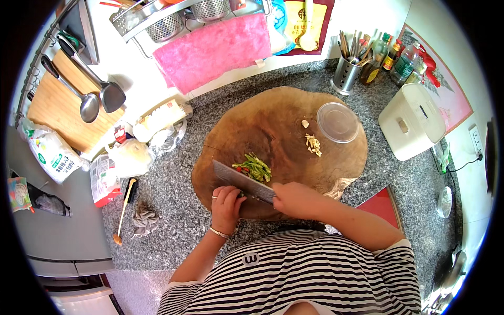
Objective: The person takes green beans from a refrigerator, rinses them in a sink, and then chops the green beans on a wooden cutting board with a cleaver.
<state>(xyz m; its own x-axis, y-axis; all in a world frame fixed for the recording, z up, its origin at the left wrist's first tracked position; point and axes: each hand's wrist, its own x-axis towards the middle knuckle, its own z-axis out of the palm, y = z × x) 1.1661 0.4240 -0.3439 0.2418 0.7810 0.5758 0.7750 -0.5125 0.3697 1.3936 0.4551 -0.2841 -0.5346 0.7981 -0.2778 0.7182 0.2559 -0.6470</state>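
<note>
My right hand (295, 201) is closed around the handle of a cleaver (242, 180), whose broad dark blade slants across the near part of a thick round wooden chopping board (271, 114). On the blade's near side, the fingers of my left hand (225, 204) press down on a small green piece, probably pepper, mostly hidden beneath them. Just beyond the blade lies a heap of sliced green pepper (256, 167) with some red bits. Farther right on the board are pale strips, perhaps ginger or garlic (313, 144), a small pale piece (305, 124) and a round clear plastic lid (338, 122).
Behind the board at right stand a metal utensil holder (347, 75), several bottles (388, 59) and a cream container (411, 120). Bags (132, 155), a crumpled grey cloth (145, 218) and a thin stick-like tool (125, 210) lie left. A pink towel (214, 51) hangs at the back.
</note>
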